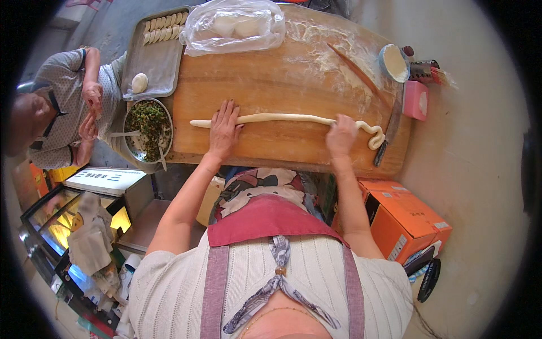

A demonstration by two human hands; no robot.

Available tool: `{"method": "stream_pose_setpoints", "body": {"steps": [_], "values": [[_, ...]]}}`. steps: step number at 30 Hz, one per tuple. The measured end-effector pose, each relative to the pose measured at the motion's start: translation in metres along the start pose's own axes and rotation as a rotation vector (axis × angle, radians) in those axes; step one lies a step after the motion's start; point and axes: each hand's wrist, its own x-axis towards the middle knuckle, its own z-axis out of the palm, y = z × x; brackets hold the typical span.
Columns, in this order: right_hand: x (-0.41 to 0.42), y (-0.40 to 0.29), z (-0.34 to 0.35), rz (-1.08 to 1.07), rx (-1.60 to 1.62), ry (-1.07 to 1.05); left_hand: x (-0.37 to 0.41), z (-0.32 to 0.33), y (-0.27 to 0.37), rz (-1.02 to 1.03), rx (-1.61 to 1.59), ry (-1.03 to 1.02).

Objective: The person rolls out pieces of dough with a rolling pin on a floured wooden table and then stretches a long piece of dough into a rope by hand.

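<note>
A long rope of white dough lies across the wooden work board, its right end bent into loose curls. My left hand rests flat over the rope near its left end, fingers extended and slightly apart. Farther right, my right hand is on the rope just before the curls. Motion blurs it, so how its fingers are bent is unclear. A knife with a dark handle lies by the curled end. Behind it, a tapered wooden rolling pin slants across floured wood.
Left of the board are a bowl of chopped green filling and a metal tray of dumplings. A co-worker sits beside them. Bagged dough is at the back; a flour bowl and pink container are right.
</note>
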Motion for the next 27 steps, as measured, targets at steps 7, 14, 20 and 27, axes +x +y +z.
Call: {"method": "stream_pose_setpoints", "body": {"steps": [7,14,20,27], "values": [[0.021,-0.17,0.064,-0.475,0.293,-0.16,0.032,-0.001,0.015,-0.088,0.123,-0.012],[-0.086,-0.146,0.057,-0.447,0.259,-0.417,-0.079,0.002,-0.007,0.051,0.076,-0.202],[0.114,-0.188,0.108,-0.124,0.137,0.203,0.109,-0.013,-0.07,-0.036,0.08,0.252],[-0.105,-0.121,0.046,-0.42,0.133,-0.33,-0.106,-0.02,-0.029,-0.021,-0.007,-0.175]]}}
